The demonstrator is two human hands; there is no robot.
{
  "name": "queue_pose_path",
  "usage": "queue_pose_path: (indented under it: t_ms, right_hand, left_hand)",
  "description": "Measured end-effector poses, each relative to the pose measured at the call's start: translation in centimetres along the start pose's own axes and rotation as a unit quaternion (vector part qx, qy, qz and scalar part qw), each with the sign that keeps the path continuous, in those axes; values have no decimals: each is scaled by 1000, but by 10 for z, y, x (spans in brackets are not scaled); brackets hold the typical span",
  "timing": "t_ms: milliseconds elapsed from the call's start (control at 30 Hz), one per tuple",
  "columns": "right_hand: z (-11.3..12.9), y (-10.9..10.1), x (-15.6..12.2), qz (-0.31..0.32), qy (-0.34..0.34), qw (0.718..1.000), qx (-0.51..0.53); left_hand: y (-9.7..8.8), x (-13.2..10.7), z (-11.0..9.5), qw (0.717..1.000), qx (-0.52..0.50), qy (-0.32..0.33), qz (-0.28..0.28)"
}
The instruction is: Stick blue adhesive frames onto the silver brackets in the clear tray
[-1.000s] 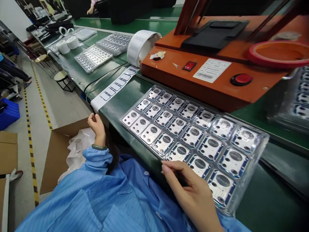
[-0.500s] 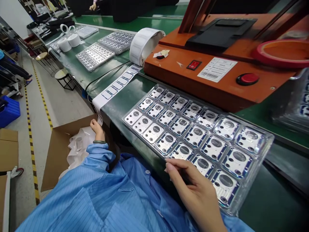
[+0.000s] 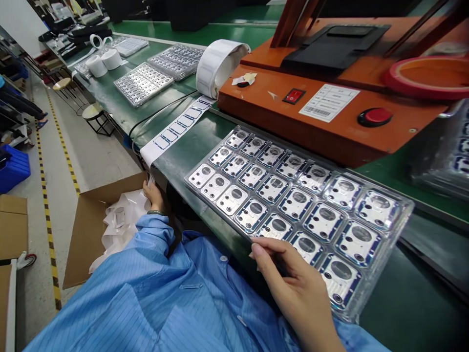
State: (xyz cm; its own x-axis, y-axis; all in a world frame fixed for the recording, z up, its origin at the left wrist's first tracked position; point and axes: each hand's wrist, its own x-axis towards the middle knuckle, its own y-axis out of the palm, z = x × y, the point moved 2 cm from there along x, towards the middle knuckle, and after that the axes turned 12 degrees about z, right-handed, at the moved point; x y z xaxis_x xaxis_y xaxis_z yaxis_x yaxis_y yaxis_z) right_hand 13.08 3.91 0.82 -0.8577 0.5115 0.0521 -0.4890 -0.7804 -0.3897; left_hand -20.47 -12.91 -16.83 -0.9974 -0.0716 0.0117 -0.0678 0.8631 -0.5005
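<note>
My left hand, below the table edge, is closed on the hanging end of a white label strip. The strip carries blue-outlined frame stickers and runs back to a roll. In front of me lies a clear plastic tray with rows of flat silver metal plates, several edged in blue. My right hand is at the tray's near edge, thumb and index finger pinched together. Whatever is between those fingertips, if anything, is too small to make out.
An orange machine with a red button stands behind the tray, a red tape roll on it. Another plate tray lies further left. A cardboard box holding crumpled white backing paper is beside my left arm.
My left hand has shifted slightly right with the strip's end, its fingers turning upward around it. My right hand stays nearly still at the tray's edge.
</note>
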Motion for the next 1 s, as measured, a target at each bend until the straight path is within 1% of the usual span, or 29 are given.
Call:
queue_pose_path:
  t_ms: [67,133,233,367,500,733,867,1000]
  right_hand:
    - [1,0,0,2,-1,1000,0]
    - [2,0,0,6,-2,1000,2]
    - [2,0,0,7,5,1000,1]
    - [1,1,-1,2,9,1000,-6]
    - [0,0,-1,4,5,1000,-3]
    - [1,0,-1,10,10,1000,-5]
    - [2,1,-1,13,14,1000,-3]
    - [2,1,-2,11,12,1000,-1]
  left_hand:
    - [-3,-6,2,999,28,-15,-35]
    - [-4,-12,3,997,56,-19,-50]
    - [-3,-16,2,994,94,-16,-46]
    - [-2,-9,0,994,108,-13,-26]
    - [-10,-3,-3,996,83,17,-20]
    - [-32,-4,-7,995,16,77,-66]
    - [-43,-3,-4,992,-12,89,-87]
    - [-49,-6,0,991,-32,91,-93]
